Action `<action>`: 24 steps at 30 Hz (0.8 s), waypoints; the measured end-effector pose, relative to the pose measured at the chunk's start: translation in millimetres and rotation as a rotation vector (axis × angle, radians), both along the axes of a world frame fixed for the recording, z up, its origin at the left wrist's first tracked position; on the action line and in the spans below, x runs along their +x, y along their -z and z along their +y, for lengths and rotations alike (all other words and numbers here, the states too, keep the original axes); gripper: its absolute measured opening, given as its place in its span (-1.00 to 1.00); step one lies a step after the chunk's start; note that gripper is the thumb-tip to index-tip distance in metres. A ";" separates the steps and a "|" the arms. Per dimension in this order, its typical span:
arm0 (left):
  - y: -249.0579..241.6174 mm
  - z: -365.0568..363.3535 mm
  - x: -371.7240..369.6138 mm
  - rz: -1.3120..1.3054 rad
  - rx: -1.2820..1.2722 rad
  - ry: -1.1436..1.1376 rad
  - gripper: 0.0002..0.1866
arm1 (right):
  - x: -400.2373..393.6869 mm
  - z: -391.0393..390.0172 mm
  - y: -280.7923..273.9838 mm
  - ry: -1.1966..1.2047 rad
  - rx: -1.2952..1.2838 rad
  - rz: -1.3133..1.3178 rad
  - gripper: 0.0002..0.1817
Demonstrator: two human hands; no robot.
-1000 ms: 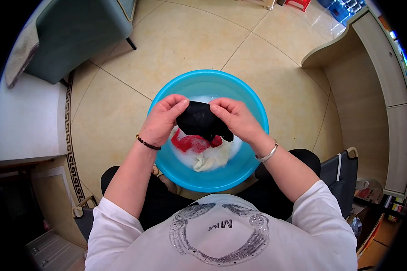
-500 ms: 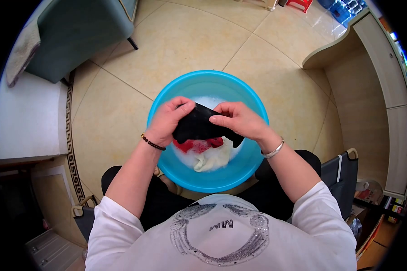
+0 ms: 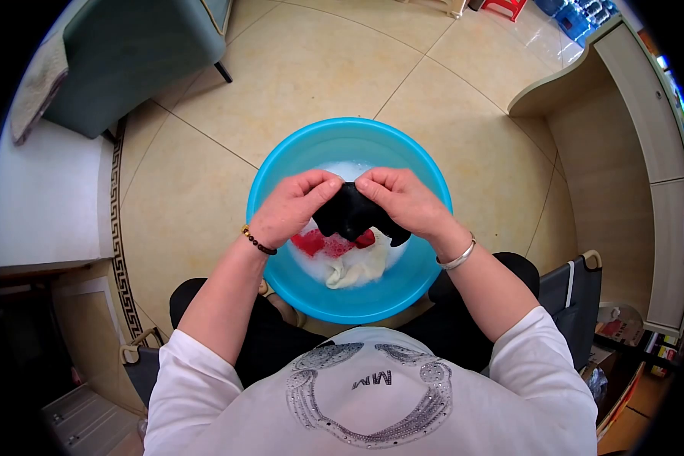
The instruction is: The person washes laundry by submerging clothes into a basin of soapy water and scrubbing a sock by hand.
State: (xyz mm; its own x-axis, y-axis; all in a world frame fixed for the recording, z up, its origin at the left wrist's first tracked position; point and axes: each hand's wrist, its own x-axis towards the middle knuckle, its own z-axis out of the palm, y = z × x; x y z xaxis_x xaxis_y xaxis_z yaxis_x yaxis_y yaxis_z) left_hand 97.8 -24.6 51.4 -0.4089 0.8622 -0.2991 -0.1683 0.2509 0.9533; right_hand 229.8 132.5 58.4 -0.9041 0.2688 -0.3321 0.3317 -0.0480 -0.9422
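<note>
Over the last half second, the left hand (image 3: 290,207) has been brought in toward the right hand (image 3: 409,201), and the right thumb has been shifted to the upper edge of the black cloth (image 3: 351,213). That edge is now pinched by both hands, fingertips near each other, so the cloth seems to be regripped rather than rubbed. It is held above the basin (image 3: 349,305), bunched and drooping, dark against the suds (image 3: 343,169), red cloth (image 3: 308,243) and white cloth (image 3: 361,267).
</note>
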 end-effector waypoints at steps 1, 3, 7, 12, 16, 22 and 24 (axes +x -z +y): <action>-2.4 1.0 2.0 -0.050 0.004 0.007 -0.77 | 0.3 -1.0 0.0 -0.023 0.000 0.039 -0.73; -2.1 1.0 2.0 -0.040 -0.030 0.021 -0.78 | 1.2 -2.1 0.1 -0.045 0.000 0.077 -0.74; -0.2 0.2 2.0 -0.097 -0.033 -0.008 -0.82 | 2.2 -1.8 2.3 -0.061 0.020 0.091 -0.76; -4.0 -2.2 1.4 -0.105 -0.014 -0.033 -0.77 | 0.9 0.7 -3.7 -0.047 0.039 0.069 -0.76; -4.3 -2.0 -0.4 -0.111 -0.067 -0.033 -0.76 | 0.4 2.1 -1.5 -0.051 0.026 0.047 -0.76; -0.9 -0.2 1.0 -0.092 -0.065 -0.090 -0.75 | 0.9 1.3 -3.7 -0.038 0.027 0.050 -0.75; 5.0 0.8 -1.3 -0.118 -0.061 -0.141 -0.74 | 1.2 1.3 -2.6 -0.034 0.033 0.054 -0.74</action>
State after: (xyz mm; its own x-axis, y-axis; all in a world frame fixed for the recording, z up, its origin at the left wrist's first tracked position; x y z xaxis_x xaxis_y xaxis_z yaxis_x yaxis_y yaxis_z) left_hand 96.5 -23.9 46.4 -0.4835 0.7773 -0.4025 -0.3160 0.2738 0.9084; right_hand 231.0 133.8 61.0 -0.9294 0.2473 -0.2740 0.2813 -0.0063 -0.9596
